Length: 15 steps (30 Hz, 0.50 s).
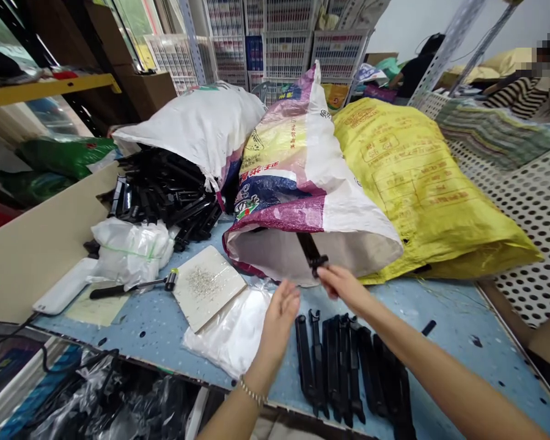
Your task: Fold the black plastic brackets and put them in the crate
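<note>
My right hand (340,282) is closed on one end of a long black plastic part (308,249), whose other end reaches into the mouth of a white, purple and yellow woven sack (362,253). My left hand (283,304) hovers just below the sack's mouth, fingers stretched and slightly curved, with nothing in it. Below my right forearm, several similar black parts (332,360) lie side by side on the blue table (444,366). Left of my left hand are a clear plastic bag stack (233,330) and a pale square board (206,284) sprinkled with small bits.
A hammer-like tool (137,287) and a white device (66,287) lie at left, near a bundle of plastic bags (132,244). Black parts spill from a white sack (201,122). A yellow sack (417,177) lies right. People (417,70) sit behind.
</note>
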Motion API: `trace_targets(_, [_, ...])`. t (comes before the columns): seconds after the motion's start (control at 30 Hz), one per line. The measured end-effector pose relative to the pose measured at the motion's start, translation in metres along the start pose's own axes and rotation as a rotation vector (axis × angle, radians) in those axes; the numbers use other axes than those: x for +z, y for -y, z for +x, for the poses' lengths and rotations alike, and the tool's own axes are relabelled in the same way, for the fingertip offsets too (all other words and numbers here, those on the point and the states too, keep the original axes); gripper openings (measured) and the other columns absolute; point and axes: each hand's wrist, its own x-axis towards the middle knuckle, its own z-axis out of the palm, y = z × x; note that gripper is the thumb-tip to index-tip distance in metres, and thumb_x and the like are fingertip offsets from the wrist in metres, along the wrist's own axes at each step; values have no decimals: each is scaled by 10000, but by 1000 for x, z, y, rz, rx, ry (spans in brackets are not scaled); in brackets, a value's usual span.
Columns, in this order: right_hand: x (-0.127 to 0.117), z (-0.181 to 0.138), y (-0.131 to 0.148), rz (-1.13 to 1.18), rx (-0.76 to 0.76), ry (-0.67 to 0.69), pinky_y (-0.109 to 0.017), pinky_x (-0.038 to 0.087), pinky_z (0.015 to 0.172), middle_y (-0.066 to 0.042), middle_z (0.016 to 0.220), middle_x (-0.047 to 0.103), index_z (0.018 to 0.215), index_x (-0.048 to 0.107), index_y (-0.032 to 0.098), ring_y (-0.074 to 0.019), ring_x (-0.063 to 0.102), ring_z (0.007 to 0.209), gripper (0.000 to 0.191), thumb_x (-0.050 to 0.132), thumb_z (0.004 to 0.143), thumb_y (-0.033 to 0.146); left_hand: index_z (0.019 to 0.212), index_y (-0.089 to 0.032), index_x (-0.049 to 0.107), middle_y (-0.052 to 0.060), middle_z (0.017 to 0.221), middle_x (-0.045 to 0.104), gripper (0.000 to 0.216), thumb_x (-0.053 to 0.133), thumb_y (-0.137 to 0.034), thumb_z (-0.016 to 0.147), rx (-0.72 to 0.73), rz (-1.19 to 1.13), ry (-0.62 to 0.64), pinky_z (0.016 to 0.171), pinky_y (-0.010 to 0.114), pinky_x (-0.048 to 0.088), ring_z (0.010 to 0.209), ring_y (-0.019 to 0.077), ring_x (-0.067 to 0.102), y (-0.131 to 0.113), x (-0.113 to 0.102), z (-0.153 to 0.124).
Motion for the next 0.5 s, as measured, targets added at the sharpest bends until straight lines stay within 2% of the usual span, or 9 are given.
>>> trace_targets(0.07, [1,-51,-2,43,21,141,-241,362,410,51,555,484,823,575,193,-109,448,435,373,487,876,551,1291,-253,479,87,1218,590,586,689,-461,785,-54,-202,20,931,348,481,1060,204,611,-9,14,12])
trace_targets(0.13, [-1,-85,1,35,-13,267,-255,408,476,25,618,537,808,587,202,-126,507,514,356,452,915,514,1266,-237,479,42,997,630,587,707,-449,769,-116,-284,48,756,293,523,816,151,637,-15,23,15])
trace_targets(0.17, [-4,-95,4,8,-50,265,-267,431,520,10,651,559,812,598,203,-138,532,559,373,405,943,495,1237,-222,494,15,893,618,565,716,-430,761,-142,-282,60,671,263,515,706,125,611,-16,26,12])
trace_targets(0.2, [-8,-99,7,-44,-108,206,-285,453,576,-9,695,581,832,609,204,-154,557,618,393,359,964,477,1207,-210,508,-7,822,595,535,722,-408,758,-162,-265,76,601,235,493,628,103,576,-17,27,7])
trace_targets(0.3, [-16,-90,21,-303,-374,-117,-363,456,750,-67,857,614,964,606,200,-217,564,818,358,360,966,460,1084,-183,551,-25,747,559,416,719,-381,759,-220,-182,168,499,198,429,536,74,508,-15,28,-16])
trace_targets(0.37, [-15,-76,32,-441,-533,-216,-396,426,796,-87,875,599,923,588,197,-238,524,857,334,390,953,464,961,-169,565,-25,719,552,344,717,-397,754,-252,-116,201,486,202,423,517,73,494,-12,28,-30])
trace_targets(0.43, [-8,-65,40,-407,-550,-176,-375,417,761,-63,796,566,816,550,205,-218,496,801,354,354,966,460,901,-167,563,-32,686,541,337,728,-411,737,-241,-38,170,482,207,422,508,77,489,-10,28,-39])
trace_targets(0.5, [2,-62,46,-222,-420,-45,-323,415,674,-16,697,512,736,486,212,-177,477,696,404,288,986,460,951,-171,574,-44,663,531,376,743,-414,719,-204,22,106,474,201,406,501,77,482,-10,25,-41])
